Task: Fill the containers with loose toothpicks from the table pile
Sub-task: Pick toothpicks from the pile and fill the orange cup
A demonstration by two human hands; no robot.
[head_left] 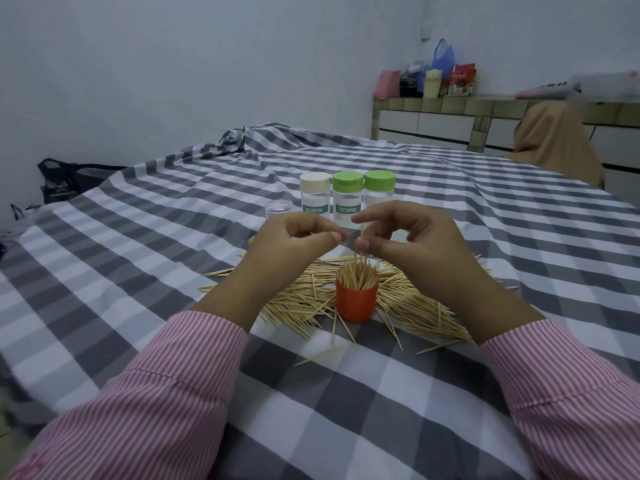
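- My left hand (298, 237) pinches a few toothpicks.
- The red cup (356, 299) stands full in the toothpick pile (408, 306) on the bench (138, 271).
- My right hand (408, 237) pinches one toothpick (361, 244) above the cup.

1. Right hand (408, 237) pinches upright toothpicks (361, 242) above orange container (355, 303), packed full.
2. Left hand (294, 237) curled, toothpick tip showing at its fingers.
3. Loose toothpick pile (298, 303) surrounds container on checked cloth (138, 237).
4. Three capped jars (347, 199) behind hands.
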